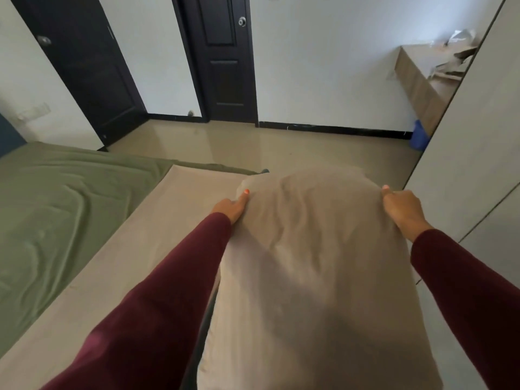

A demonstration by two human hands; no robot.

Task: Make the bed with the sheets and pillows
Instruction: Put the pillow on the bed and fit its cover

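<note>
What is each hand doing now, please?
Left hand: grips the left edge of the beige pillow.
Right hand: grips the pillow's right edge.

The bed (50,249) fills the left and near part of the view and is covered by a green sheet (56,198) with many soft wrinkles. On top of this sheet, along the right side of the bed, lies a flat beige sheet (157,226) that runs from the near edge to the far edge. A beige pillow (309,263) is at the right side, over the beige sheet; if it rests fully on the bed cannot be told. Beyond the bed is the floor (281,147), beige and shiny. On it, far right near the wall, stands a blue bin (419,136).
</note>
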